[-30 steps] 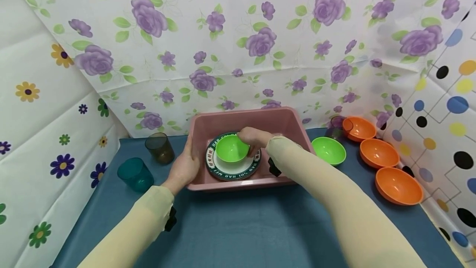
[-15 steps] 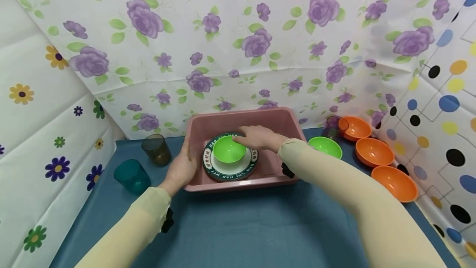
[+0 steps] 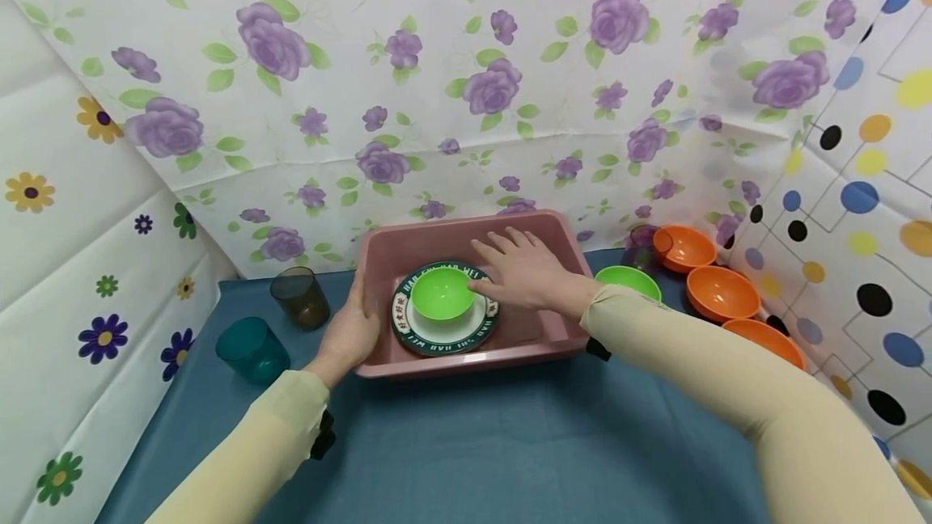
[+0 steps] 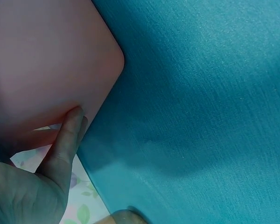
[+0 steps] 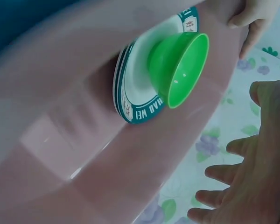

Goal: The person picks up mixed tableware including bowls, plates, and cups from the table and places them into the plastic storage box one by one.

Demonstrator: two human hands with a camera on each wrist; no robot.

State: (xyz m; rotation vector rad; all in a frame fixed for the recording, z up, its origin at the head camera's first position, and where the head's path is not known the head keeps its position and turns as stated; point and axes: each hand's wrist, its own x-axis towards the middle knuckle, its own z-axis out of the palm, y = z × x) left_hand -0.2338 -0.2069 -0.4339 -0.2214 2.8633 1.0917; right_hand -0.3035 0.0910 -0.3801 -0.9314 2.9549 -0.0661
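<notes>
A pink plastic basin sits against the patterned backdrop. My left hand holds its left side, thumb at the rim and fingertips against the outer wall in the left wrist view. Inside the basin lies a small stack of white plates with green lettered rims. A light green bowl stands upright on the top plate. My right hand hovers over the basin just right of the bowl, palm down with fingers spread, holding nothing; its fingers show apart from the bowl in the right wrist view.
On the left stand a brown cup and a teal cup. To the right are another green bowl, partly behind my sleeve, a clear purple cup and three orange bowls. Blue cloth covers the table.
My right hand has let go of the green bowl, which stays on the plates, and has moved right with its fingers spreading. My left hand stays at the basin. The head view has shifted slightly.
</notes>
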